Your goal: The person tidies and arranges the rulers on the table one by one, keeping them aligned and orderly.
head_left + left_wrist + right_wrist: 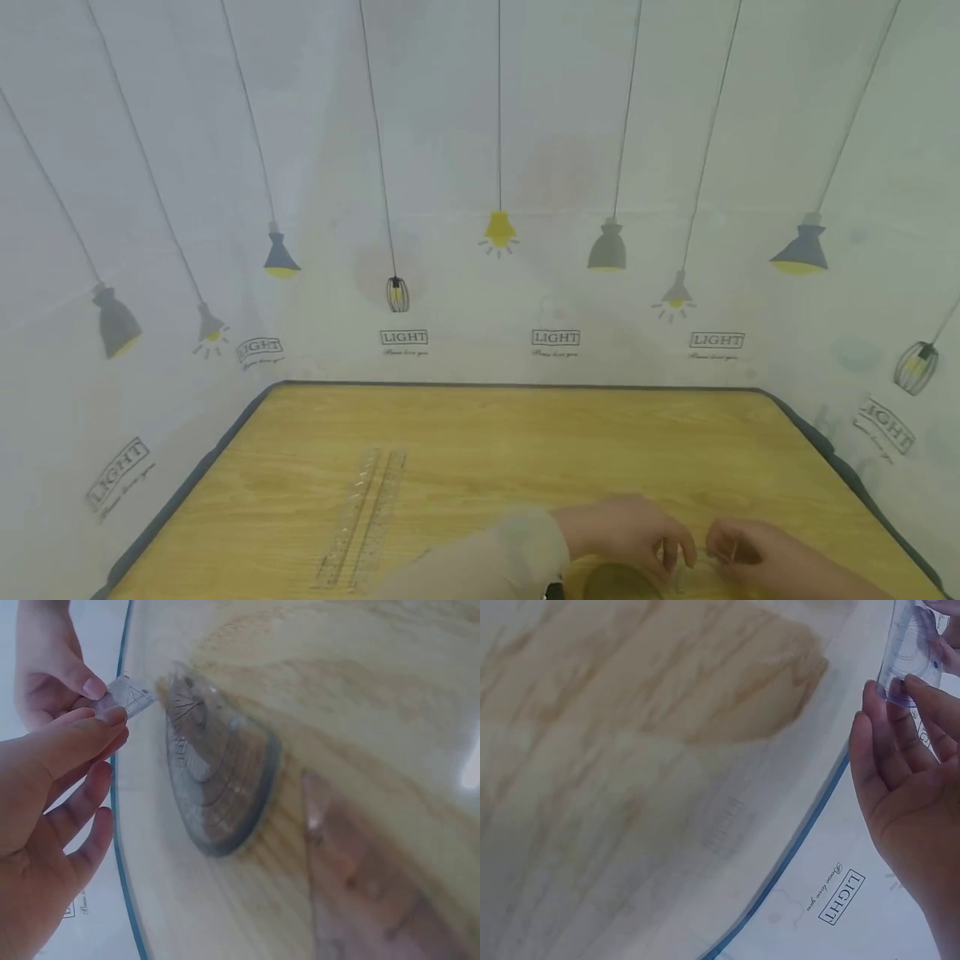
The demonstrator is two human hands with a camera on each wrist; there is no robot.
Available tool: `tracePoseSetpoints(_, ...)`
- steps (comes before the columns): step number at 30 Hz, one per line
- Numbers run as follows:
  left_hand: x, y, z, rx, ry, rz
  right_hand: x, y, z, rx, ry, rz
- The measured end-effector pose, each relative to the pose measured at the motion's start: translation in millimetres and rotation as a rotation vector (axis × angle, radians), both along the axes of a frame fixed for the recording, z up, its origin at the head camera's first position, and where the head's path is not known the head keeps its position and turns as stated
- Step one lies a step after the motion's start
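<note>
In the head view, my left hand [630,529] and right hand [772,558] meet low at the right of the table. Between them is a clear plastic measuring tool [131,697] printed with scale marks; curved lines show on it in the right wrist view. The left thumb and forefinger [82,742] pinch its near end, the other left fingers loosely spread. My right hand, thumb on top, grips the opposite end. Just beside the hands in the left wrist view, a clear protractor [217,772] lies on the wood-grain tabletop [390,690].
Two clear rulers [348,517] lie side by side left of centre on the table. A clear triangular set square [367,885] rests near the protractor. Dark edging [510,385] borders the tabletop, and a white lamp-printed sheet [465,150] rises behind and at both sides.
</note>
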State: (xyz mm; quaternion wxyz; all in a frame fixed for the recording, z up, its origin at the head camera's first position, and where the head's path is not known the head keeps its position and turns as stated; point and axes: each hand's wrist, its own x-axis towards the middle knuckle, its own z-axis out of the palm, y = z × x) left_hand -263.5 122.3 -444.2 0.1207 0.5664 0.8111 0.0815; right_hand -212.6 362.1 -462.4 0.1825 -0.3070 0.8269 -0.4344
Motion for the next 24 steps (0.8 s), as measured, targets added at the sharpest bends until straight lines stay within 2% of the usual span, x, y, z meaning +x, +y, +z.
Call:
tracePoseSetpoints(3, 3.7, 3.8, -0.3, -0.01, -0.029, -0.006, 1.7, 3.2, -0.7, 0.002, 0.028, 0.034)
tracePoseSetpoints(5, 5.8, 4.9, -0.3, -0.015, -0.059, -0.006, 2.8, 5.1, -0.1, 0.005, 0.001, 0.037)
tracePoseSetpoints(9, 9.4, 7.2, -0.9, -0.04, -0.127, 0.044, 4.9, 5.4, 2.2, -0.005, -0.06, 0.033)
tracePoseSetpoints(12, 10.8, 8.9, -1.7, -0.057, -0.142, 0.076, 5.5, 3.3, 3.5, -0.007, -0.076, 0.032)
tracePoseSetpoints(17, 10.0, 11.3, -1.9, -0.078, -0.124, 0.066, 5.6, 2.0, 2.4, 0.022, -0.11, -0.003)
tracePoseSetpoints(24, 9.7, 14.7, -8.4, -0.099, -0.07, 0.062, 2.7, 1.2, -5.0, 0.052, -0.078, 0.002)
